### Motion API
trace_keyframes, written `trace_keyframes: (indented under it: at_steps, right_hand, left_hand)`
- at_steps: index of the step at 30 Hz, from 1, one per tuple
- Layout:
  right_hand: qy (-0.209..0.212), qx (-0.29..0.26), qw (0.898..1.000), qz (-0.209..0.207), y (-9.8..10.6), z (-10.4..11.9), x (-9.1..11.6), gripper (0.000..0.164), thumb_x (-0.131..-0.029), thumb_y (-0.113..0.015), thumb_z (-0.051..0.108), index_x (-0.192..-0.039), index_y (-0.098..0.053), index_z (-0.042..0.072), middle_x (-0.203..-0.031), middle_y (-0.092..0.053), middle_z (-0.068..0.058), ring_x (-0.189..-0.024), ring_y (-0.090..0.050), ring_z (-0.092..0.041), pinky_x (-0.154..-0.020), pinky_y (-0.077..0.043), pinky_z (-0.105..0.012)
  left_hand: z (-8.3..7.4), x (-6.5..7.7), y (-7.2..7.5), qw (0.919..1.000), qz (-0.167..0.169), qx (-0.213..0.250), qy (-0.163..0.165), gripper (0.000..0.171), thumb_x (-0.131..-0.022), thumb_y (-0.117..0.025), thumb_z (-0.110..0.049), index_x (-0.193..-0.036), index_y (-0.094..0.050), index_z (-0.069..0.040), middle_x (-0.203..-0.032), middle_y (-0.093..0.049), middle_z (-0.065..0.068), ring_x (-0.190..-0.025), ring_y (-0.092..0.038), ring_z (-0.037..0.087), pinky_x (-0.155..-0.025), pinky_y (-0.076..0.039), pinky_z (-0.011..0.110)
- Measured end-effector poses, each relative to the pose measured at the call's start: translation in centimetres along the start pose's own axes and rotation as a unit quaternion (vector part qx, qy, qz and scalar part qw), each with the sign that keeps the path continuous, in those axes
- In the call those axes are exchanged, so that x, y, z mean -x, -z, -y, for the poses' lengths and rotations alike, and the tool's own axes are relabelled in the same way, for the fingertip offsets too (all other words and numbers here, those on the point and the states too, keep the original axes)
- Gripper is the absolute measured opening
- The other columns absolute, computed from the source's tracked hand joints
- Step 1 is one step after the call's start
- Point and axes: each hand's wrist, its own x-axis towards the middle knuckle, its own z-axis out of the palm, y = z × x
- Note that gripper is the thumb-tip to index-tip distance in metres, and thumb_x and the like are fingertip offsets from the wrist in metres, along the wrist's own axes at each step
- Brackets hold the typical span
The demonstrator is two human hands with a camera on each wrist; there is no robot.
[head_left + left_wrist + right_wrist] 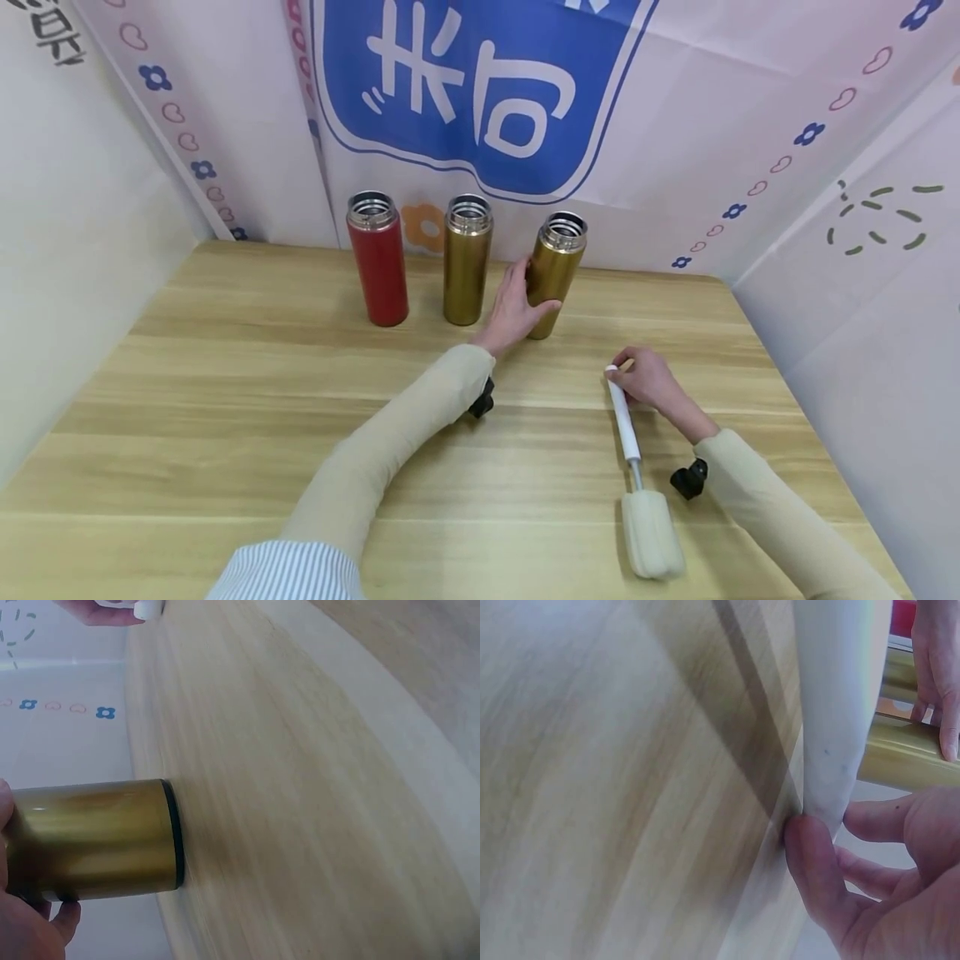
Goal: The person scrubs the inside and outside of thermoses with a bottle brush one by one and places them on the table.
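My left hand [516,310] grips a gold bottle [557,265] around its body; the bottle has no lid and leans a little to the right. In the left wrist view its dark base [174,834] shows at the tabletop. With thumb and fingertips my right hand [651,382] pinches the handle end of a bottle brush [624,421]. The brush's white handle [838,697] fills much of the right wrist view, and its cream sponge head [651,533] points toward the front of the table.
A second gold bottle [465,271] stands upright just left of my left hand. Farther left is a red bottle [381,271], also upright and lidless. Behind them hangs a printed backdrop [645,150], and a white wall [877,275] borders the wooden table [247,417] on the right.
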Motion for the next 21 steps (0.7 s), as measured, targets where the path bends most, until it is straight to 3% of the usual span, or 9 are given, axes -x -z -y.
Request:
trace_keyframes:
  at_steps: [13,18,21]
  right_hand:
    - [0.003,0.0,1.0,-0.006,-0.2,0.2,-0.5,0.028,-0.089,-0.058,0.012,-0.107,-0.056,-0.01,-0.076,-0.066,-0.02,-0.053,-0.059,-0.012,-0.05,-0.054,-0.027]
    - [0.007,0.012,1.0,-0.004,-0.3,0.0,-0.5,0.03,-0.09,-0.057,0.014,-0.108,-0.056,-0.01,-0.073,-0.066,-0.017,-0.052,-0.059,-0.013,-0.049,-0.052,-0.026]
    - [0.017,0.037,0.999,-0.01,0.0,0.0,-0.4,0.034,-0.092,-0.055,0.018,-0.111,-0.056,-0.01,-0.073,-0.066,-0.017,-0.053,-0.058,-0.014,-0.049,-0.047,-0.025]
  left_hand:
    - [0.3,-0.1,0.3,0.9998,-0.013,-0.008,-0.012,0.087,-0.08,-0.073,-0.031,-0.146,-0.022,-0.008,-0.143,-0.036,0.014,-0.133,-0.039,0.026,-0.112,-0.035,0.039]
    - [0.3,0.2,0.3,0.9998,-0.01,-0.014,-0.001,0.091,-0.078,-0.074,-0.034,-0.147,-0.02,-0.008,-0.143,-0.034,0.014,-0.134,-0.038,0.026,-0.112,-0.034,0.039]
    - [-0.1,1.0,0.7,0.9993,-0.011,-0.014,0.033,0.092,-0.08,-0.071,-0.041,-0.148,-0.018,-0.008,-0.147,-0.029,0.016,-0.136,-0.035,0.028,-0.113,-0.032,0.041]
